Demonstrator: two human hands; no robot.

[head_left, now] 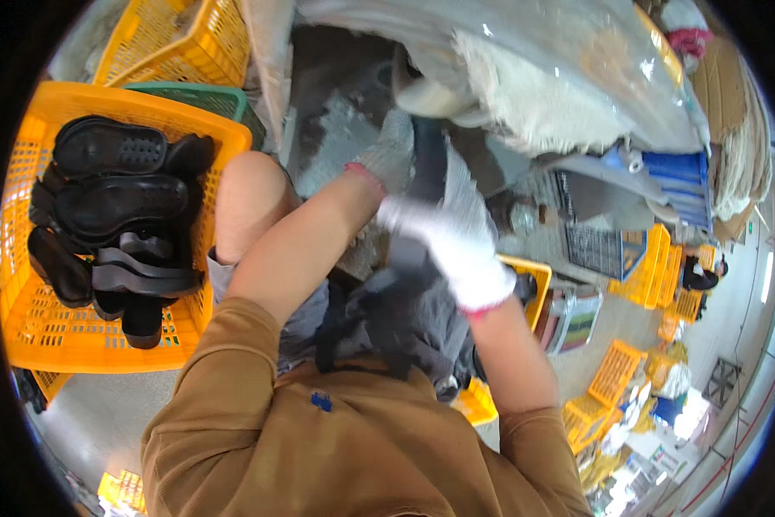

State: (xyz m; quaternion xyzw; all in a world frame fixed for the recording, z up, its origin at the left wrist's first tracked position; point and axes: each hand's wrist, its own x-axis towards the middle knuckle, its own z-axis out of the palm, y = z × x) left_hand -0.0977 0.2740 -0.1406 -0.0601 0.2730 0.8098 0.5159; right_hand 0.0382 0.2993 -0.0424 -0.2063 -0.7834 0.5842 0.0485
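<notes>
Gloves cover two hands: left hand (390,155) and right hand (452,237) both clamp one black shoe sole (428,155); left of them, one yellow crate (34,327) holds several soles

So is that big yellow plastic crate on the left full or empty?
Partly full: the yellow plastic crate holds a loose pile of black rubber shoe soles, with bare mesh floor showing.
</notes>
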